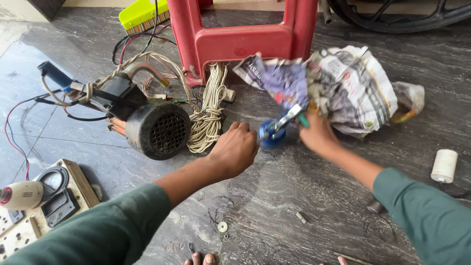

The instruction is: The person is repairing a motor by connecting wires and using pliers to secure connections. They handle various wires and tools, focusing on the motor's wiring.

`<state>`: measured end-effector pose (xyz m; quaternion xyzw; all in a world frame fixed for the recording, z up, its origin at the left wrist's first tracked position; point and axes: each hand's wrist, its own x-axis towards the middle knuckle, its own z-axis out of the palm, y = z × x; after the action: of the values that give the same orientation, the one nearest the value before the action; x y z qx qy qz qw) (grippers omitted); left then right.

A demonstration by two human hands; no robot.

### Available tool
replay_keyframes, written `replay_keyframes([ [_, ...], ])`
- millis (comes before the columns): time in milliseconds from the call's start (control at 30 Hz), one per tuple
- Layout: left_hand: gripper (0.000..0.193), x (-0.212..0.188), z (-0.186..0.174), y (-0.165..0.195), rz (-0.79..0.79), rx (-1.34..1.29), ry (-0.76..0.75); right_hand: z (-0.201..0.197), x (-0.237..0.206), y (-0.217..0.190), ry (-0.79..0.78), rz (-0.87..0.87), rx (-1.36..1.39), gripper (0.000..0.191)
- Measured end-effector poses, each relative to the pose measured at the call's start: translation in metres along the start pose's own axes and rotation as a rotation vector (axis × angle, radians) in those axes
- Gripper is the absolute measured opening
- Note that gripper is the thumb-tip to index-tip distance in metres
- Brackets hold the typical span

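While both hands work low over the grey marble floor (274,196), the left hand (235,149) is curled into a loose fist beside a small blue round part (271,139), knuckles up; whether its fingers pinch anything I cannot tell. The right hand (319,135) is closed around a blurred metal tool (287,119) with a green grip, whose tip reaches the blue part. Just behind it lies a crumpled bundle of newspaper (351,88). A black electric motor (157,128) with a grille sits to the left, near a hank of cream wire (208,113) and a red plastic stool (245,37). A white spool (444,166) stands well apart at the right, and a washer (222,226) lies near the person's toes.
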<state>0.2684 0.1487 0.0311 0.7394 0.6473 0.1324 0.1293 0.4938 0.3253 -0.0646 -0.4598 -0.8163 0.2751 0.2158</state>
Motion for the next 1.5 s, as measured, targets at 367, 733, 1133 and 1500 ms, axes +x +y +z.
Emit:
replay_keyframes([
  [367,0.029,0.011,0.032,-0.019,-0.186,-0.013,-0.005,-0.064,-0.005,-0.010,-0.003,0.196,0.480,0.023],
  [733,0.036,0.011,0.028,-0.036,-0.172,-0.052,0.050,-0.073,-0.009,-0.057,-0.224,0.403,0.492,0.038],
  [1133,0.040,-0.006,-0.034,-0.036,-0.273,-0.187,0.341,-0.135,0.036,-0.164,-0.153,0.247,1.176,0.038],
  [1500,0.073,0.026,-0.087,-0.078,-0.552,-0.453,0.955,0.028,0.129,-0.295,-0.378,0.167,2.031,0.039],
])
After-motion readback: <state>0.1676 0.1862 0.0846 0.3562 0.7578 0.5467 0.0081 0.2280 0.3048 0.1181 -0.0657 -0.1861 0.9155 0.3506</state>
